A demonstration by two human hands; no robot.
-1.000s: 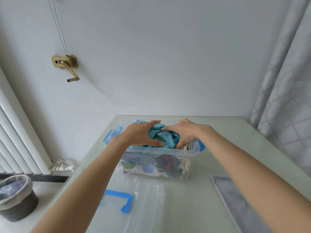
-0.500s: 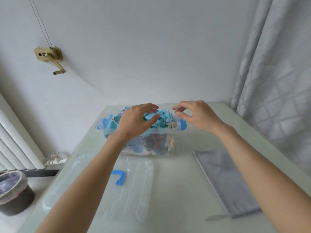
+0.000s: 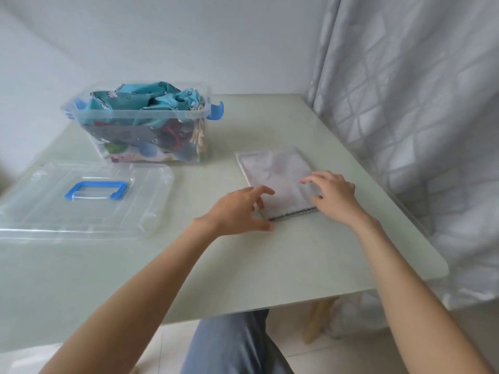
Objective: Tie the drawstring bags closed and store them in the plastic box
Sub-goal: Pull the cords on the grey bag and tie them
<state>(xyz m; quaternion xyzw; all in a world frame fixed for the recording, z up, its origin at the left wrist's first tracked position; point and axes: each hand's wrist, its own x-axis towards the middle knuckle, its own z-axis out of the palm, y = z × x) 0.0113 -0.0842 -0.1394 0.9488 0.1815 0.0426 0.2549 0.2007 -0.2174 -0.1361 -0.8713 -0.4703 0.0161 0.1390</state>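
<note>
Our flat grey fabric drawstring bag [image 3: 275,182] lies on the pale green tabletop [image 3: 270,265], right of the clear plastic box [image 3: 140,114], long axis running away from us. Left hand [image 3: 237,210] and right hand [image 3: 333,194] flank its near end, fingers loosely spread, gripping nothing yet.

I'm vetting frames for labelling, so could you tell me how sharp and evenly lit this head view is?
Head view: soft even daylight, faint shadows; both hands slightly motion-blurred over the grey bag; wide-angle bending at the table edges.
</note>
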